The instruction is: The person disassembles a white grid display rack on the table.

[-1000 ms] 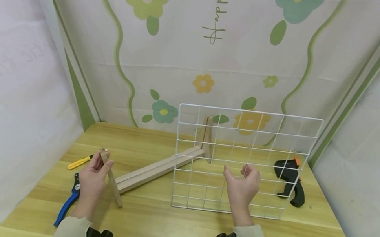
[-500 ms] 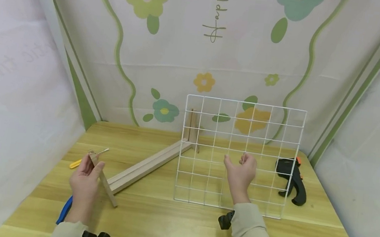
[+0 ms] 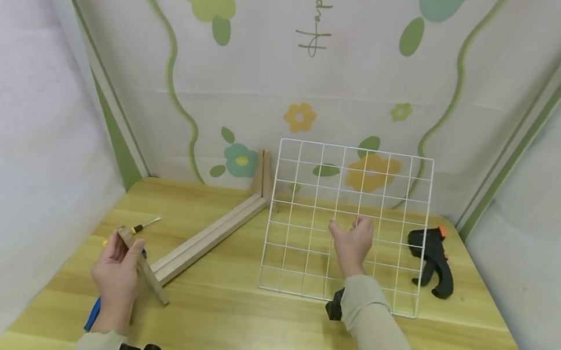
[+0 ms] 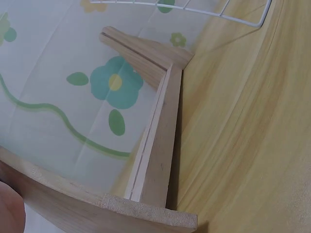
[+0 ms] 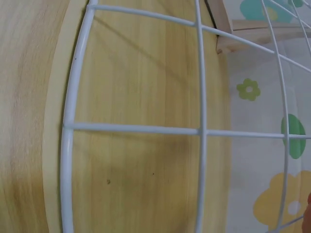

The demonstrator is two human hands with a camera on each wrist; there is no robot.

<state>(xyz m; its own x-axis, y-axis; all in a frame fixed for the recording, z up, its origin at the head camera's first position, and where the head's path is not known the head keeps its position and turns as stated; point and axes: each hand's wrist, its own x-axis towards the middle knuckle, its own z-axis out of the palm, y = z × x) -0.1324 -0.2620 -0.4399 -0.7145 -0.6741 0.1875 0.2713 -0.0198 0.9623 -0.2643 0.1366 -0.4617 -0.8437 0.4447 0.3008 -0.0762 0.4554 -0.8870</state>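
A wooden stand (image 3: 209, 239) with a grooved crossbar and an upright board at each end lies slantwise on the table. My left hand (image 3: 115, 277) holds its near end board (image 3: 152, 282) between thumb and fingers. In the left wrist view the groove runs along the crossbar (image 4: 163, 141) to the far end board (image 4: 146, 56). My right hand (image 3: 351, 247) grips a white wire grid panel (image 3: 357, 148) near its middle and keeps it upright, to the right of the stand. The panel's lower edge (image 5: 68, 155) is close to the tabletop; whether it touches is unclear.
Behind my left hand lies a screwdriver (image 3: 151, 221), its yellow handle mostly hidden. Blue-handled pliers (image 3: 92, 315) are partly covered by my left wrist. A black clamp (image 3: 435, 261) with orange parts lies at the right. A flowered cloth (image 3: 349, 90) hangs behind the table.
The stand has swung left with my left hand, its far end coming out from behind the grid. My right hand has moved forward and turned the panel. More of the screwdriver's shaft shows.
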